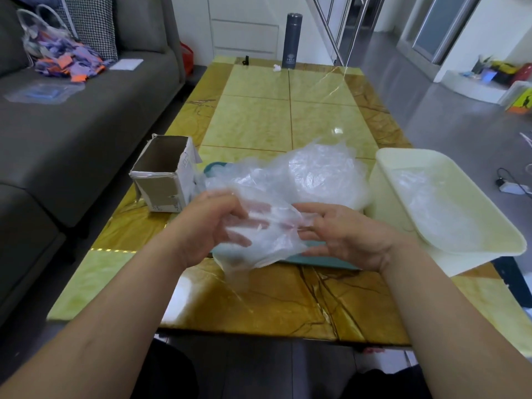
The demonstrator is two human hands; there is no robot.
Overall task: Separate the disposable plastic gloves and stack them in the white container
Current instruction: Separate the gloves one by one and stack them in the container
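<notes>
Two hands worked a clear plastic glove (pixel 267 240) apart above a yellow marble table (pixel 259 116).
The left hand (pixel 213 226) and right hand (pixel 342 234) each pinched its film; the glove pile (pixel 311 171) sat behind, beside the white container (pixel 449 197) holding separated gloves.
</notes>
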